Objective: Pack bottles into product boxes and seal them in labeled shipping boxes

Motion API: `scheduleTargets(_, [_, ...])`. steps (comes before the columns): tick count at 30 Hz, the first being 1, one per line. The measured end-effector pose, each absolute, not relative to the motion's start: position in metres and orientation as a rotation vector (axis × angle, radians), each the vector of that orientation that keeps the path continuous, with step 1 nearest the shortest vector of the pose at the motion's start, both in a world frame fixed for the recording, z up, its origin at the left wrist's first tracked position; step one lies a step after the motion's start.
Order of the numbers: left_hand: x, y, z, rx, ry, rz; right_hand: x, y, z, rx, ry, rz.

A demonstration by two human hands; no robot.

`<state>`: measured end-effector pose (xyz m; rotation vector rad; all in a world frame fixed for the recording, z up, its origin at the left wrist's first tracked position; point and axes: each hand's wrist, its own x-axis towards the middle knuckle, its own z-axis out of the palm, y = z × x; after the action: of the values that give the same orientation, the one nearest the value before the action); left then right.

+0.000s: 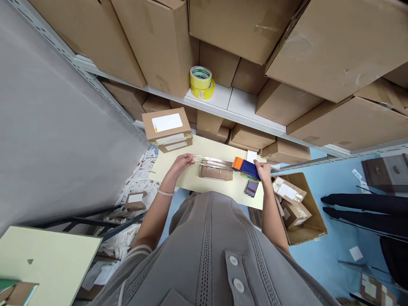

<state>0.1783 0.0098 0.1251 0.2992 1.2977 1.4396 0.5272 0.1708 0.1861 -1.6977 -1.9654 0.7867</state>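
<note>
A small cardboard box (216, 173) lies on the pale yellow table (191, 185) in front of me. Clear packing tape (212, 161) stretches over its top, from my left hand to the tape dispenser. My left hand (184, 162) pinches the tape's free end, just left of the box. In my right hand (263, 170) is a blue and orange tape dispenser (247, 166), held right of the box with its orange end towards it. A phone (251, 188), partly blurred, lies below the dispenser. Behind the dispenser is a white item (251, 155), partly hidden.
Labelled boxes (167, 127) are stacked at the table's back left. Tape rolls (201, 81) stand on the shelf (219, 98) among cardboard boxes. To the right, a large open carton (306, 229) holds several parcels. Paper strips (140, 178) fill the floor at left.
</note>
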Motion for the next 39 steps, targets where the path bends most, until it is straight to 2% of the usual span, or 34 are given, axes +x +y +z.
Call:
scheduleTargets(19, [0.224,0.015,0.049,0.17,1.699,1.233,0.514,0.165,0.18,-1.757,-2.326,0.477])
scheduleTargets(31, [0.246,0.029,0.04,0.387,2.054,1.007,0.517,0.149,0.162,-1.809,-2.274,0.456])
scheduleTargets(39, [0.25,0.003,0.035,0.382,2.175,0.797,0.524,0.142,0.152,-1.801,-2.174,0.533])
